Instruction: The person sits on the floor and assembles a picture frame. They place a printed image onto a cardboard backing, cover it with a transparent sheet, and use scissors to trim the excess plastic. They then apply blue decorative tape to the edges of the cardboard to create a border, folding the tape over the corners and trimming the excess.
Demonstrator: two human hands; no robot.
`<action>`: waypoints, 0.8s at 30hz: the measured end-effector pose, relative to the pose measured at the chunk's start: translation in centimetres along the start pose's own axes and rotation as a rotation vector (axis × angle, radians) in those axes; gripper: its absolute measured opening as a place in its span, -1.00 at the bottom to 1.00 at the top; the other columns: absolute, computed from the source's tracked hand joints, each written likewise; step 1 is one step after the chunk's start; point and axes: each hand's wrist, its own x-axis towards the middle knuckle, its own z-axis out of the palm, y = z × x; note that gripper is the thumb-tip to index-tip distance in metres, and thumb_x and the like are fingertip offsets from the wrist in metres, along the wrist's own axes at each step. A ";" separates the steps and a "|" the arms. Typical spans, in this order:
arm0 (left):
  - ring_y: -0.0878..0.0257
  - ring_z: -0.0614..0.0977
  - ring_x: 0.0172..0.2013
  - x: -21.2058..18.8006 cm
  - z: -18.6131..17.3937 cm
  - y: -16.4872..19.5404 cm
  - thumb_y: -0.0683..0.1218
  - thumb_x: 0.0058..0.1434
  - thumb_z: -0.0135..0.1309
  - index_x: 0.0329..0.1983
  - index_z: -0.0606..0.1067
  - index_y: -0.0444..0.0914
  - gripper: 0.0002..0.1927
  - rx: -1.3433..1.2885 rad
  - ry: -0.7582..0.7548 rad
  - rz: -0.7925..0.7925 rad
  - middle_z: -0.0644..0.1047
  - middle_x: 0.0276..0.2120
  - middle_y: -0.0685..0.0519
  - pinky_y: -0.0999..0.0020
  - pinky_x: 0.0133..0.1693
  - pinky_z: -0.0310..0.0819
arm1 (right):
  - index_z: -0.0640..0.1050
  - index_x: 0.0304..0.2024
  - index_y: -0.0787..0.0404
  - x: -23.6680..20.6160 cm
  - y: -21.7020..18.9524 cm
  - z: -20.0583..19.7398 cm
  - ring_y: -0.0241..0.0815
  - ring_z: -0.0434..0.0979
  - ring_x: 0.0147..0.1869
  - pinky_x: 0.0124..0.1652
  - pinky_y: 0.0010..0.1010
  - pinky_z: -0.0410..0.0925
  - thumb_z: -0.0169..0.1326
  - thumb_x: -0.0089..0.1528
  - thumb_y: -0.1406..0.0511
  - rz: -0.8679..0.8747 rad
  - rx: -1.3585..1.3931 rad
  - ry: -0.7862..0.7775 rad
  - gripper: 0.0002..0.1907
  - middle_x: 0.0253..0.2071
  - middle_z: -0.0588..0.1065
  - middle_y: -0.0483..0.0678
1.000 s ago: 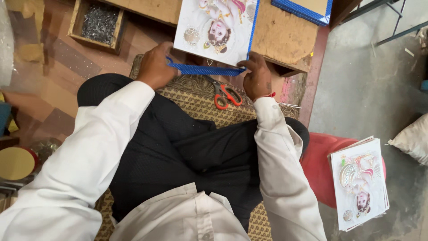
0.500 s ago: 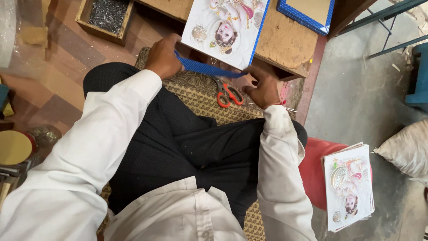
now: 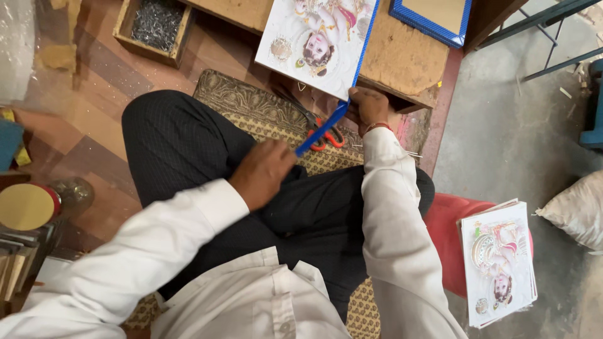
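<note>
Picture print point(image 3: 314, 44): glossy paper, edged by a smooth blue plastic-looking frame strip point(image 3: 323, 129). Worktop point(image 3: 402, 59) beneath it: rough, matt, worn wood. Mat point(image 3: 251, 110) below the worktop: woven, patterned cloth.

Small picture-framing workshop, floor-level. Low wooden tabletop point(image 3: 402, 59), worn and chipped at its edge. Open wooden box point(image 3: 154, 28) of what look like small nails, though too fine to tell. Blue frame point(image 3: 433, 19) on the tabletop, stack of printed pictures point(image 3: 499, 263) on a red stool point(image 3: 446, 242), red-handled scissors point(image 3: 326, 135) on a woven mat point(image 3: 251, 107). Bare concrete floor point(image 3: 502, 138).
</note>
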 end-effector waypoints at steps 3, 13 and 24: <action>-0.06 0.49 -0.14 -0.3 0.9 1.5 -0.33 -0.01 0.08 -0.17 0.51 -0.36 -0.71 0.023 -0.040 0.035 0.46 -0.21 -0.14 0.05 -0.08 0.41 | 0.59 -0.07 0.45 -0.1 -0.1 0.2 -0.15 0.64 -0.41 -0.39 -0.37 0.55 0.18 0.24 0.40 -0.055 -0.012 0.034 -0.76 -0.32 0.63 0.06; 0.03 0.55 -0.12 6.9 -3.4 -6.5 -0.13 0.17 0.30 -0.12 0.55 -0.34 -0.73 0.107 -0.010 -0.642 0.51 -0.18 -0.10 0.15 -0.06 0.47 | 0.60 -0.11 0.40 -1.2 -0.6 0.3 -0.21 0.61 -0.41 -0.40 -0.42 0.52 0.18 0.24 0.39 -0.053 -0.017 0.035 -0.79 -0.33 0.62 0.02; 0.02 0.66 -0.17 10.7 -1.0 -16.4 -0.11 -0.02 0.47 -0.17 0.65 -0.30 -0.64 -0.169 0.159 -0.784 0.64 -0.15 -0.14 0.14 -0.10 0.54 | 0.55 -0.07 0.39 -1.8 1.1 0.1 -0.23 0.64 -0.18 -0.18 -0.43 0.53 0.16 0.16 0.54 -0.497 -0.329 0.067 -0.72 -0.19 0.63 0.03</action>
